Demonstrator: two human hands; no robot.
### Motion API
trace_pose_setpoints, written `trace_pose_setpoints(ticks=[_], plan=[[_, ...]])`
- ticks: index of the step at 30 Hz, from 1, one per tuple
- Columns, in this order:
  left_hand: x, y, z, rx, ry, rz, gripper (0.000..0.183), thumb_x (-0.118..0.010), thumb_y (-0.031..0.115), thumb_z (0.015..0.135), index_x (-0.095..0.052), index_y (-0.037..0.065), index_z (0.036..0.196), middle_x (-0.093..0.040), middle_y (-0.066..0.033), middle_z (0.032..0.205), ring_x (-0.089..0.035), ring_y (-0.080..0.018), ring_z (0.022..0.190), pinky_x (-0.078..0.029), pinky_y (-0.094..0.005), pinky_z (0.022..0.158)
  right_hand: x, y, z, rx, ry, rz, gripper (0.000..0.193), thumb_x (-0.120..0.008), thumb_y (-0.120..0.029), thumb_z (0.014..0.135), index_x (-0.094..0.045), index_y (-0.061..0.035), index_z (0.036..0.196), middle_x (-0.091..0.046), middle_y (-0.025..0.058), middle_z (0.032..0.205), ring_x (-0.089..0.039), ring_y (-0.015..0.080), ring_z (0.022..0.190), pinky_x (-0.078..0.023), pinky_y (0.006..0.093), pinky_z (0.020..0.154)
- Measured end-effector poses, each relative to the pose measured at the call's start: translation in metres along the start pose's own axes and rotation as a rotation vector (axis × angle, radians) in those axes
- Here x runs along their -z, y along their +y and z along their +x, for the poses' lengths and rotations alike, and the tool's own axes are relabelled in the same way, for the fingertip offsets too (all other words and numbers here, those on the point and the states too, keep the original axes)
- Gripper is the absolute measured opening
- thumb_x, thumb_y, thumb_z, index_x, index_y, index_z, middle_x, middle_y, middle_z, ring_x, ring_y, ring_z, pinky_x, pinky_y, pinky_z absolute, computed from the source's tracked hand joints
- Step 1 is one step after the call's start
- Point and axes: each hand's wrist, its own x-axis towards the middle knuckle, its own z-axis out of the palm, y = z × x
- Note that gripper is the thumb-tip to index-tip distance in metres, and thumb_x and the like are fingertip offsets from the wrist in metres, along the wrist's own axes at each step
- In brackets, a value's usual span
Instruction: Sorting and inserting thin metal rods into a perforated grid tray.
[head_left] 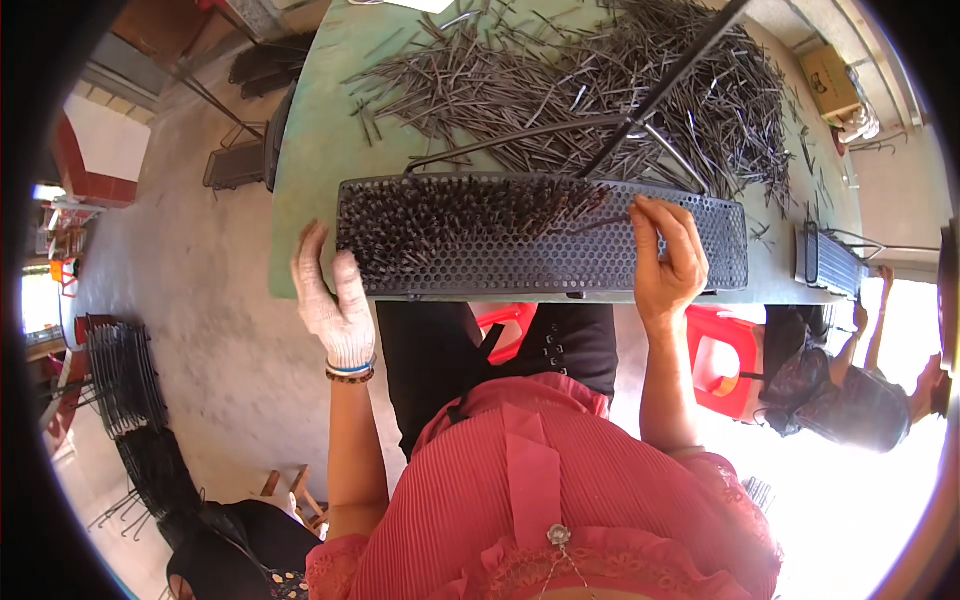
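In front of me on the table lies a long black perforated metal panel point(600, 262). Thin dark strips point(430, 220) stand packed in the holes of its left and middle part, while bare holes show toward the right. My right hand point(670, 255) is bare and hovers over the right part, thumb and fingertips pinched on a thin dark strip point(605, 222) that points left. My left hand point(335, 300), in a pale glove, is beside the panel's left end. Its thumb is against or very near the edge, and its fingers are stretched and apart.
A large heap of loose dark strips point(560, 90) covers the far side of the green table point(310, 170). Black metal rods point(660, 95) rise behind the panel. Another person's arm point(880, 310) reaches toward a similar panel point(835, 262) at right. Stacked black racks point(125, 375) stand left.
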Motion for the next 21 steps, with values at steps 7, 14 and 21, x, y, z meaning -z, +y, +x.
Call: trace_pose_setpoints(ticks=[7, 14, 21], plan=[[-0.060, 0.118, 0.036, -0.610, -0.360, 0.222, 0.025, -0.078, 0.015, 0.067, -0.070, 0.018, 0.091, -0.057, -0.0083, 0.116, -0.052, -0.0359, 0.118, -0.044, -0.0498, 0.100, -0.016, 0.013, -0.009, 0.068, 0.005, 0.061, 0.021, -0.072, 0.005, 0.080, -0.070, -0.0033, 0.099, -0.069, 0.0078, 0.093, -0.062, 0.0244, 0.080, -0.050, 0.0327, 0.075], [-0.083, 0.107, 0.029, -0.550, -0.430, 0.321, 0.035, -0.073, 0.018, 0.077, -0.065, 0.015, 0.110, -0.049, -0.0133, 0.129, -0.044, -0.0396, 0.126, -0.039, -0.0523, 0.104, -0.007, 0.022, -0.010, 0.096, 0.102, 0.027, 0.022, -0.073, 0.006, 0.078, -0.069, -0.0030, 0.098, -0.068, 0.0083, 0.091, -0.062, 0.0244, 0.079, -0.049, 0.0344, 0.076], [-0.046, 0.077, -0.005, -0.415, -0.279, 0.427, 0.042, -0.069, 0.025, 0.088, -0.059, 0.010, 0.126, -0.044, -0.0160, 0.140, -0.039, -0.0402, 0.133, -0.036, -0.0483, 0.108, -0.021, 0.031, -0.011, 0.146, 0.067, 0.065, 0.024, -0.074, 0.004, 0.077, -0.069, -0.0034, 0.099, -0.068, 0.0071, 0.090, -0.062, 0.0236, 0.078, -0.048, 0.0341, 0.076]])
